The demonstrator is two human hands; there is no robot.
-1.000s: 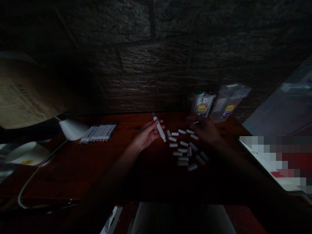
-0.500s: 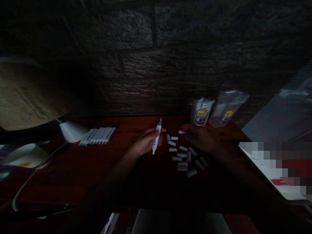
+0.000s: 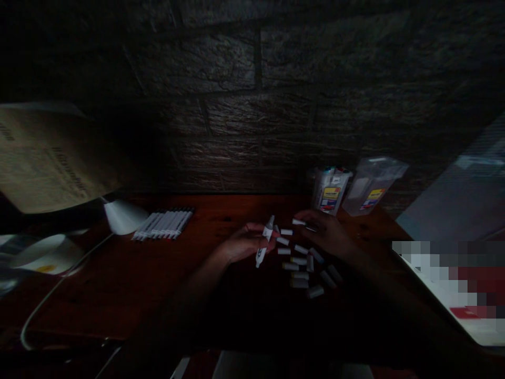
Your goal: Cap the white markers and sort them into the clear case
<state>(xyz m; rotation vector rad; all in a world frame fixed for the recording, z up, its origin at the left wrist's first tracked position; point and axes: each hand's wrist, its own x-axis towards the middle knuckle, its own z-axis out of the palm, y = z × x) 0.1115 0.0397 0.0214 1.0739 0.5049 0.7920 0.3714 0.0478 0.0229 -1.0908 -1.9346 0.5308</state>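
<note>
My left hand [image 3: 246,243] is closed around a white marker [image 3: 262,252], tilted with its uncapped grey end up. Opposite it, my right hand [image 3: 325,231] pinches a small white marker cap [image 3: 299,222] at its fingertips. Below and between the hands, several loose white caps [image 3: 299,261] with coloured ends lie scattered on the dark wooden table [image 3: 221,210]. Part of another cap shows under my right fingers.
A row of white markers [image 3: 163,223] lies to the left, near a white cone-shaped object [image 3: 124,217] and a cable [image 3: 51,292]. Behind my right hand stand a clear case holding markers [image 3: 330,195] and another clear plastic case [image 3: 373,187]. A stone wall [image 3: 232,116] rises behind.
My right hand has moved left and taken hold of a cap from the scattered group. My left hand has turned the marker, so its uncapped end now leans to the right.
</note>
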